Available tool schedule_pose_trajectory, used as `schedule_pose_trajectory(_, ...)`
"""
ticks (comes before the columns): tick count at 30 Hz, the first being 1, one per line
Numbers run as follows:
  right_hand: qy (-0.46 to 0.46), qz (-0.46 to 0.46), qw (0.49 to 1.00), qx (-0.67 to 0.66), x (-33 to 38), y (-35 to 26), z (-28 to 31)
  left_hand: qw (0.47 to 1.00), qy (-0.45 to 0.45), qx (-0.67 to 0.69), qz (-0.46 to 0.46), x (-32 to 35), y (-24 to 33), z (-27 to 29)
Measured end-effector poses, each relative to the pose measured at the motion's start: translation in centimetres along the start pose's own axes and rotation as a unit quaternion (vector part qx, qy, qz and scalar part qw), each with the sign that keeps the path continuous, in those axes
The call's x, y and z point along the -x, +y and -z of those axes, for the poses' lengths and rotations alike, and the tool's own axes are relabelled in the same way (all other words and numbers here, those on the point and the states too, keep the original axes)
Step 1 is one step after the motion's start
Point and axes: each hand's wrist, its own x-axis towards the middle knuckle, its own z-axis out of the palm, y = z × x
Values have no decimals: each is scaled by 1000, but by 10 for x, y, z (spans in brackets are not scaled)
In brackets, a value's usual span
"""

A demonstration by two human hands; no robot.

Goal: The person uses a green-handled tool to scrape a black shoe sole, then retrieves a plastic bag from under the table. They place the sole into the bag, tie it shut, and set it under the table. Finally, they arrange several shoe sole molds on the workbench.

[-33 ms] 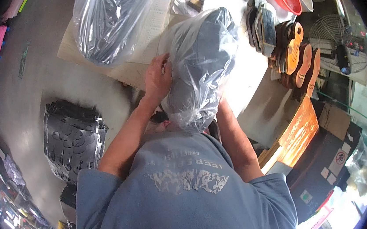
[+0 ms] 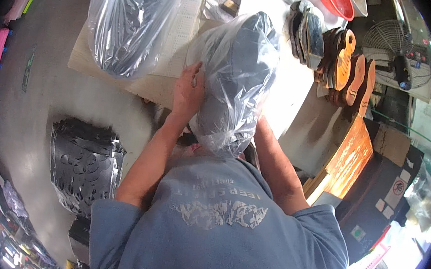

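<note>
A clear plastic bag point(image 2: 232, 120) packed with dark grey, rounded pieces stands upright against my chest, at the near edge of the table. My left hand point(image 2: 188, 91) is pressed to its left side, the fingers bent along the plastic. From the right, my right forearm point(image 2: 275, 158) reaches to the bag's lower right side; the right hand itself is hidden behind the bag. What exactly the dark pieces are cannot be told through the shiny, creased plastic.
Another filled clear bag point(image 2: 130, 27), tied at its top, rests on the table's left part. Stacked shoe-sole-shaped pieces point(image 2: 344, 61) stand at the right, near a red basin point(image 2: 337, 2) and a fan point(image 2: 390, 40). A stack of black cut sheets point(image 2: 85, 168) lies lower left.
The whole view has shifted down very slightly. My left fingers have moved a little against the bag, which stays in about the same place.
</note>
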Motion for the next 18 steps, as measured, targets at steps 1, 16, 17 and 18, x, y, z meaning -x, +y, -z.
schedule_pose_trajectory(1, 6, 3, 1000, 4, -4, -4, 2, 1000, -3, 13, -5, -5, 2, -6)
schedule_pose_trajectory(16, 5, 0, 1000, 17, -36, -6, 0, 979, -114, 62, 154, -25, -7, -32)
schedule_pose_trajectory(17, 6, 3, 1000, 17, -39, -7, 2, 966, -102, 124, 201, -26, -3, -31)
schedule_pose_trajectory(18, 5, 4, 1000, 16, -42, -9, 3, 947, -87, 187, 245, -27, 2, -31)
